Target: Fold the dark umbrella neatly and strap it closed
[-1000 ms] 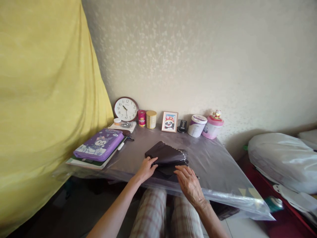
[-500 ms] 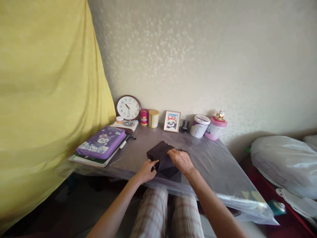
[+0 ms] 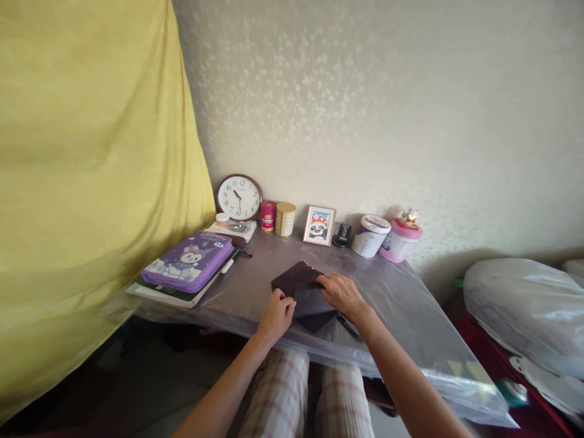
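A black spiral-bound notebook (image 3: 294,280) lies at an angle near the table's front edge, its wire binding along the far right side. My left hand (image 3: 277,313) is closed at the notebook's near left side, thumb and fingers pinching the edge of a dark sheet. On the right, my right hand (image 3: 342,293) is closed on the same sheet near the binding. The sheet spreads between both hands, and a dark corner sticks out below it toward me. A slim dark object (image 3: 349,326), perhaps a pen, lies beneath my right wrist.
A purple zip case (image 3: 189,261) rests on books at the left. Along the wall stand a clock (image 3: 239,197), a pink tin (image 3: 268,216), a yellow tin (image 3: 285,219), a panda picture frame (image 3: 319,225) and two tubs (image 3: 370,236). Clear plastic covers the table (image 3: 401,316).
My left hand has turned over and closed on the sheet's edge; the dark item by its fingers no longer shows. My right hand has shifted slightly right, and the sheet lies flatter.
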`<state>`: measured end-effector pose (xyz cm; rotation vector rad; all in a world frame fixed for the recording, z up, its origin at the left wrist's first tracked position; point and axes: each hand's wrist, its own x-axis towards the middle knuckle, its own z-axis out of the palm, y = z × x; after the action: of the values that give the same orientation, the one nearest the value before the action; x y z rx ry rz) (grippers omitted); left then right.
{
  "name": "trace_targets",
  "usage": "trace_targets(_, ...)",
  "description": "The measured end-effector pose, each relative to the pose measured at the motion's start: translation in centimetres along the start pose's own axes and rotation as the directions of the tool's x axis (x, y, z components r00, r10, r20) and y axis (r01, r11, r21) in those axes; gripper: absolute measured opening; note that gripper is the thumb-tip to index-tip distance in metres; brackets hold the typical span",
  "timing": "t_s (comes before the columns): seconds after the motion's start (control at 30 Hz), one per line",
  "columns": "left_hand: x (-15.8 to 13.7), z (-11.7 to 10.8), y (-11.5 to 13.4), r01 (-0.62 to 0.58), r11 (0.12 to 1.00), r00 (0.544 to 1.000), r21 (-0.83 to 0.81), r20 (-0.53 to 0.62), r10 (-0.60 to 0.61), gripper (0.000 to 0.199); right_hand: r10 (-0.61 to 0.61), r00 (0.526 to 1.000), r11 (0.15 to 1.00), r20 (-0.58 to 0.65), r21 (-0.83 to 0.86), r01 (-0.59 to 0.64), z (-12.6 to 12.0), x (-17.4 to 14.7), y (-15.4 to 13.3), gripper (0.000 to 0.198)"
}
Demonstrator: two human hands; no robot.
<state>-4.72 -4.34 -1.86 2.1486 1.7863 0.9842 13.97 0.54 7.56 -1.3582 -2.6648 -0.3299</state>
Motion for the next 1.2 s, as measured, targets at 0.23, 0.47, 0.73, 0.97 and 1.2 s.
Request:
trace_targets(0.23,-0.1,0.2,0.0,-0.001,1.000,0.999,0.015,-0.043,0.001,0.025,0.153,0.987,0.986,0.045,-0.073,-0.149,-0.9,-1.5,3.9,0.018)
trace_targets(0.47,0.0,0.3,0.1,0.029,0.999,0.996,0.014,-0.085,-0.028,0.018,0.290,0.956,0.931,-0.048,0.246,-0.270,0.1,-0.3,4.4,0.016)
trace_targets(0.73,0.2,0.9,0.1,0.095,0.993,0.989,0.070,-0.119,-0.086,0.015,0.438,0.897,0.714,-0.057,0.629,-0.308,4.7,2.0,3.9,0.014)
trace_targets(0.97,0.5,1.4,0.0,0.134,0.989,0.981,0.057,-0.148,-0.124,0.013,0.380,0.924,0.744,-0.055,0.612,-0.270,7.7,2.9,3.7,0.014)
trace_targets(1.2,0.6,1.6,0.0,0.153,0.987,0.978,0.050,-0.148,-0.145,0.013,0.336,0.942,0.751,-0.014,0.607,-0.259,9.7,3.3,3.6,0.019)
